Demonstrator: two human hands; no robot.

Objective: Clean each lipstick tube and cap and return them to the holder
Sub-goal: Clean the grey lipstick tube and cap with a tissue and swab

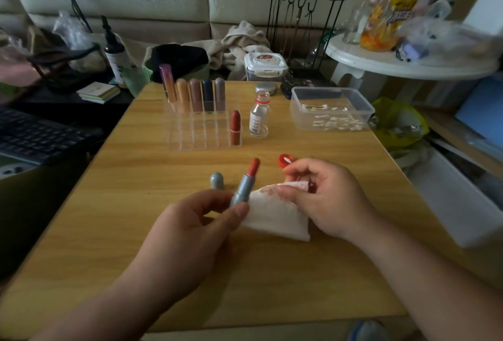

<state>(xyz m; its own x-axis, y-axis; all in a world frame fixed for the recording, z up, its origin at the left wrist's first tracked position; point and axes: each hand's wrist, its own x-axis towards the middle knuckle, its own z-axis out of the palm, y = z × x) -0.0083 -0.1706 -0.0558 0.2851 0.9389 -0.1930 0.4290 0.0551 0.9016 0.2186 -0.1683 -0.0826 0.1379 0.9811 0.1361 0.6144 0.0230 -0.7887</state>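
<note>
My left hand (190, 221) grips the base of an open grey-blue lipstick tube (243, 188), its red stick tilted up and to the right. My right hand (321, 196) pinches the stained top edge of a white wipe (275, 215) that lies on the wooden table beside the tube. The tube's grey-blue cap (217, 180) stands on the table just left of the tube. The clear acrylic holder (202, 133) sits further back, with several capped lipsticks in its back row and a red lipstick (235, 128) at its front right.
A small clear bottle (258, 116) stands right of the holder, its red cap (285, 160) lying near my right hand. A clear tub of cotton swabs (330, 109) is at the back right. A keyboard (40, 136) lies off the table's left edge.
</note>
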